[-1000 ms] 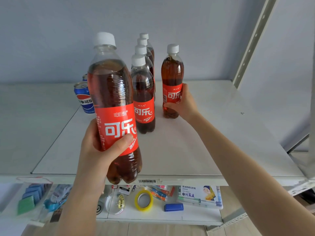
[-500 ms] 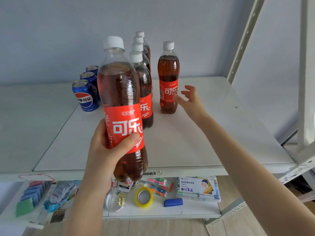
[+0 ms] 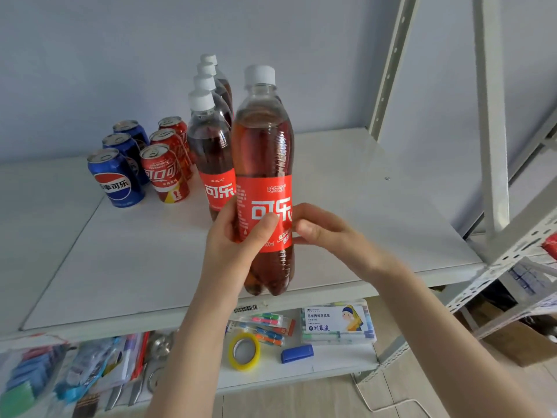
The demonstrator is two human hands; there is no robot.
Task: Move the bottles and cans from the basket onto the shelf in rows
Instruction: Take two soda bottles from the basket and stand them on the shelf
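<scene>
A cola bottle (image 3: 265, 140) with a red label and white cap is upright in the air over the front of the white shelf (image 3: 361, 206). My left hand (image 3: 238, 245) grips it at the label. My right hand (image 3: 328, 236) closes on the label's right side. Just behind and to the left, a row of several matching bottles (image 3: 211, 152) runs toward the wall. Left of them stand three red cans (image 3: 164, 173) and three blue cans (image 3: 116, 179), each set in a row. The bottle set down earlier is hidden behind the held one. No basket is in view.
Metal shelf uprights (image 3: 491, 116) rise at the right. The lower shelf carries a yellow tape roll (image 3: 244, 351), a pen box (image 3: 337, 321), a blue clip (image 3: 297, 353) and packets of stationery. A grey wall closes the back.
My right hand left the bottle standing on the shelf and came back to the held bottle. My left hand carried that bottle rightward, in front of the standing one. The view shifted left, showing the red cans.
</scene>
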